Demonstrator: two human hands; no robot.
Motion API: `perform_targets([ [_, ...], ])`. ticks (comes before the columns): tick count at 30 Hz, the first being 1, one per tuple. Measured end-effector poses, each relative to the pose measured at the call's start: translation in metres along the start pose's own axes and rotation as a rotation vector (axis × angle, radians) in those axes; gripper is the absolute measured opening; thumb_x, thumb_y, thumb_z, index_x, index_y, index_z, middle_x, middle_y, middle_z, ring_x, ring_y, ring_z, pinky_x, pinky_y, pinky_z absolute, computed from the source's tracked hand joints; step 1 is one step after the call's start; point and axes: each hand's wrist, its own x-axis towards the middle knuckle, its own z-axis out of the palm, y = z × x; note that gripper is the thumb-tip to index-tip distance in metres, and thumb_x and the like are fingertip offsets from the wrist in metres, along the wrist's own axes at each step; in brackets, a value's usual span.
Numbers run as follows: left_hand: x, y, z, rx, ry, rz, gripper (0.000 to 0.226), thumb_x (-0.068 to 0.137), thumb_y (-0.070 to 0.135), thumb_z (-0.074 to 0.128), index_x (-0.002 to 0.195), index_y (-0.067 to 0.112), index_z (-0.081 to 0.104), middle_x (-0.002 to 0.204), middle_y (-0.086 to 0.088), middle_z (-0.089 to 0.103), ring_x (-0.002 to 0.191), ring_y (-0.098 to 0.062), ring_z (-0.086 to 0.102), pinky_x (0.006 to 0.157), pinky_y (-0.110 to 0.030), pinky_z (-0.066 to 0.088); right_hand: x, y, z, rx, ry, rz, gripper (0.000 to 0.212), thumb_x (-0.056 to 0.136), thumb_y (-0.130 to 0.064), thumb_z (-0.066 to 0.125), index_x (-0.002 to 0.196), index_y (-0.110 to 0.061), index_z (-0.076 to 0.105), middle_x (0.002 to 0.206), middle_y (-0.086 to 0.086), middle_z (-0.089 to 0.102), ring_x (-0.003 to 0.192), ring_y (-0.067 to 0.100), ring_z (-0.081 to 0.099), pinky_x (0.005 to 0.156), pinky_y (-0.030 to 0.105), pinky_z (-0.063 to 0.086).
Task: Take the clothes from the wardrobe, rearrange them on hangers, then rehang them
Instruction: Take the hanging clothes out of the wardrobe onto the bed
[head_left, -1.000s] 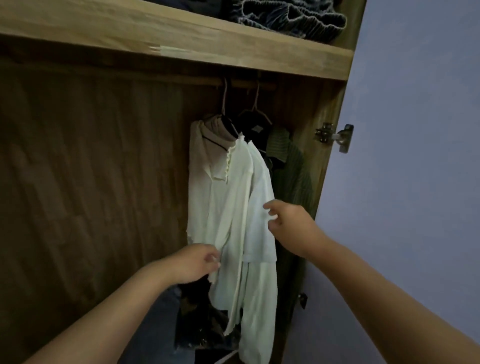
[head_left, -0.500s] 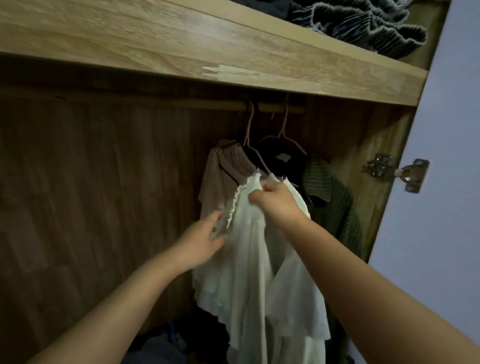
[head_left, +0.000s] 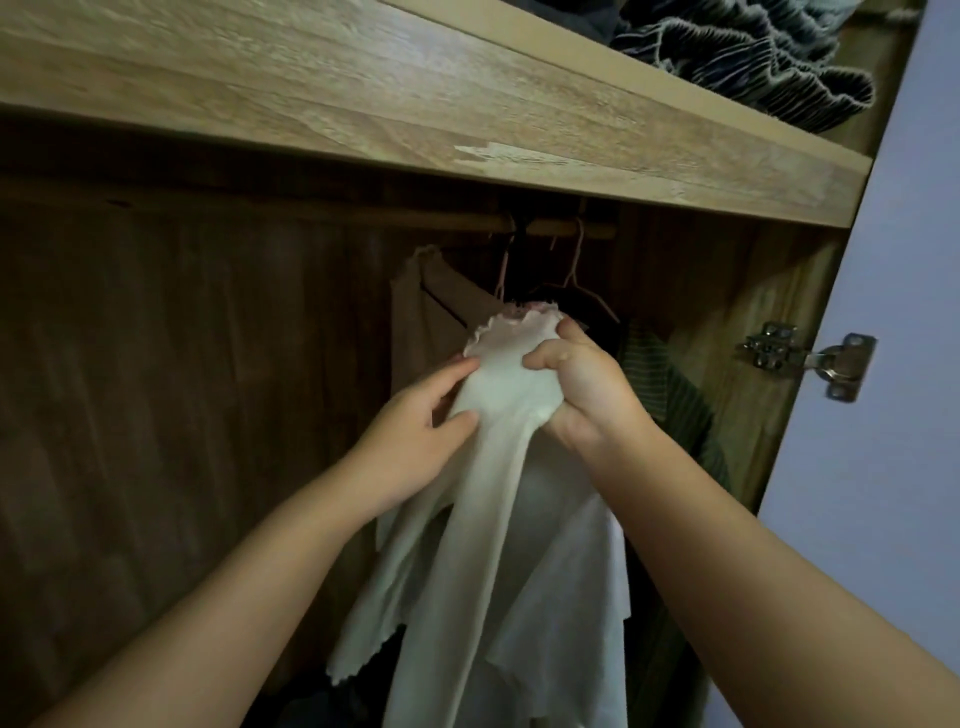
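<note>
A white ruffle-edged blouse (head_left: 498, 561) hangs in the wardrobe, bunched at its top. My right hand (head_left: 582, 389) grips the gathered collar from the right, fingers curled round the cloth. My left hand (head_left: 415, 436) holds the same bunch from the left, thumb and fingers on the fabric. Above it a pink wire hanger (head_left: 574, 260) hooks over the wooden rail (head_left: 550, 227). The blouse's own hanger is hidden inside the cloth.
A beige top (head_left: 431, 306) hangs at the left of the blouse, a dark garment (head_left: 576, 306) behind it, a green striped one (head_left: 670, 395) at the right. A wooden shelf (head_left: 363, 93) carries folded dark fabric (head_left: 743, 57). A metal door hinge (head_left: 810, 358) juts out at the right.
Both hands rose from the blouse's hem and sleeve to its collar and closed on it, bunching the top. The view moved closer and tilted upward.
</note>
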Motion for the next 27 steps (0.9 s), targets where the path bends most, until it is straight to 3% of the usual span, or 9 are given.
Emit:
perform_targets([
  [3, -0.006, 0.007, 0.004, -0.083, 0.026, 0.020, 0.045, 0.092, 0.011, 0.052, 0.134, 0.027, 0.047, 0.117, 0.004, 0.062, 0.099, -0.005, 0.061, 0.081, -0.014, 0.049, -0.016, -0.009, -0.020, 0.026, -0.016, 0.032, 0.052, 0.080, 0.020, 0.032, 0.095, -0.019, 0.063, 0.097, 0.013, 0.068, 0.085, 0.030, 0.069, 0.066, 0.041, 0.059],
  [6, -0.009, 0.008, 0.011, -0.052, 0.170, 0.011, 0.028, 0.092, 0.008, 0.052, 0.112, 0.025, 0.060, 0.100, -0.012, 0.067, 0.088, -0.027, 0.064, 0.075, -0.033, 0.052, -0.044, -0.021, -0.049, -0.075, -0.095, 0.057, 0.055, 0.077, 0.019, 0.033, 0.103, -0.017, 0.065, 0.105, 0.012, 0.070, 0.093, 0.031, 0.069, 0.070, 0.041, 0.059],
  [9, -0.010, 0.008, 0.017, -0.065, 0.358, -0.030, 0.030, 0.092, 0.003, 0.047, 0.083, 0.028, 0.061, 0.092, -0.003, 0.066, 0.078, -0.017, 0.062, 0.070, -0.027, 0.048, -0.076, -0.039, -0.082, -0.181, -0.180, 0.092, 0.057, 0.075, 0.019, 0.034, 0.102, -0.018, 0.068, 0.108, 0.013, 0.069, 0.096, 0.033, 0.067, 0.079, 0.046, 0.055],
  [12, -0.012, 0.011, 0.027, 0.009, 0.413, -0.054, 0.022, 0.091, 0.006, 0.049, 0.088, 0.024, 0.062, 0.096, -0.003, 0.064, 0.081, -0.015, 0.058, 0.075, -0.028, 0.046, -0.110, -0.061, -0.112, -0.277, -0.199, 0.152, 0.057, 0.071, 0.020, 0.036, 0.094, -0.019, 0.072, 0.103, 0.015, 0.069, 0.091, 0.034, 0.068, 0.075, 0.046, 0.056],
  [16, -0.023, 0.022, 0.058, 0.258, 0.380, -0.038, 0.030, 0.091, 0.006, 0.046, 0.120, 0.009, 0.057, 0.125, -0.013, 0.054, 0.112, -0.028, 0.051, 0.096, -0.036, 0.042, -0.161, -0.089, -0.147, -0.371, -0.190, 0.209, 0.049, 0.060, 0.014, 0.046, 0.090, -0.016, 0.069, 0.097, 0.016, 0.068, 0.085, 0.033, 0.068, 0.062, 0.041, 0.058],
  [21, -0.052, 0.036, 0.106, 0.495, 0.246, 0.067, 0.041, 0.096, 0.024, 0.040, 0.133, 0.009, 0.046, 0.137, -0.013, 0.047, 0.129, -0.031, 0.038, 0.107, -0.043, 0.027, -0.227, -0.123, -0.186, -0.408, -0.195, 0.219, 0.044, 0.059, 0.013, 0.043, 0.087, -0.013, 0.064, 0.089, 0.016, 0.065, 0.076, 0.029, 0.066, 0.059, 0.033, 0.056],
  [24, -0.068, 0.045, 0.131, 0.661, 0.213, 0.156, 0.043, 0.088, 0.034, 0.043, 0.118, 0.007, 0.060, 0.113, -0.017, 0.059, 0.112, -0.036, 0.048, 0.098, -0.043, 0.027, -0.265, -0.140, -0.212, -0.429, -0.176, 0.232, 0.042, 0.060, 0.013, 0.043, 0.088, -0.012, 0.063, 0.085, 0.014, 0.064, 0.071, 0.027, 0.064, 0.060, 0.029, 0.055],
  [27, -0.076, 0.055, 0.157, 0.669, 0.117, 0.207, 0.022, 0.091, 0.022, 0.057, 0.082, 0.003, 0.065, 0.083, -0.015, 0.058, 0.090, -0.036, 0.055, 0.082, -0.042, 0.033, -0.304, -0.155, -0.232, -0.475, -0.132, 0.256, 0.044, 0.060, 0.013, 0.044, 0.088, -0.012, 0.066, 0.084, 0.014, 0.064, 0.070, 0.026, 0.064, 0.062, 0.029, 0.055],
])
